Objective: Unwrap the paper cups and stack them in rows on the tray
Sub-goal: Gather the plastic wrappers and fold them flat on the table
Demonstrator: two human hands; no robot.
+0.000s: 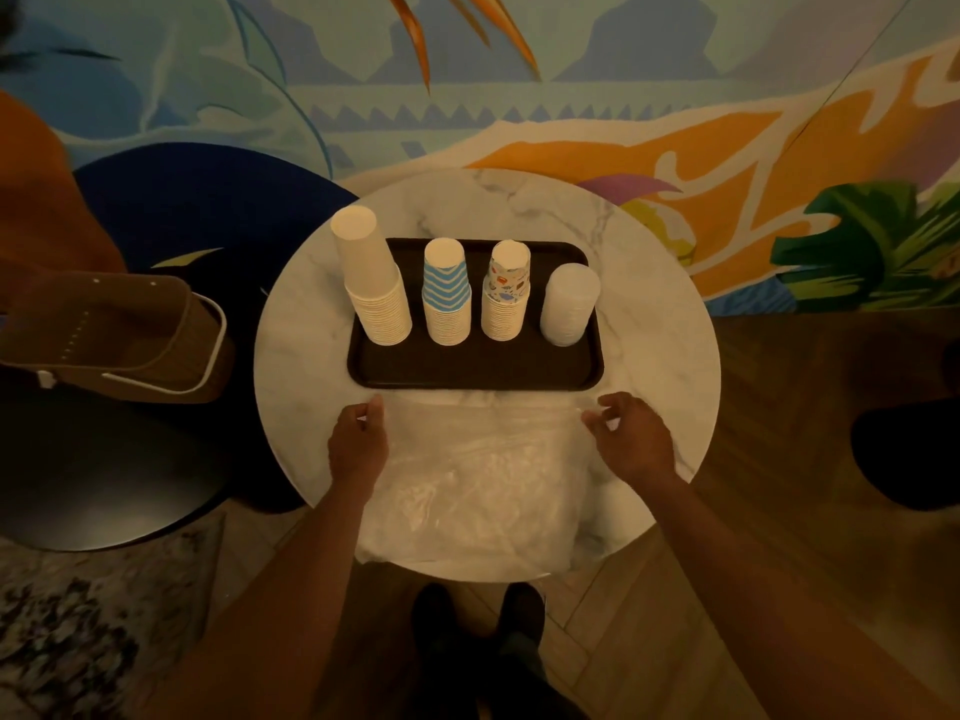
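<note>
Head view: white and patterned paper cup stacks (pixel 449 298) stand in a row on the dark brown rectangular tray (pixel 467 366). Clear crumpled plastic wrapping (pixel 478 475) lies at the tray's 6 o'clock on the round white marble table (pixel 291 330). The left hand (pixel 358 444) pinches its 9 o'clock corner. The right hand (pixel 631 439) curls at 3 o'clock; I cannot tell its grip.

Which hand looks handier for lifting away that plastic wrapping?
Probably the left hand: it pinches the far corner of the plastic wrapping, and the basket sits on that side. Whether the right hand grips anything is unclear.
</note>
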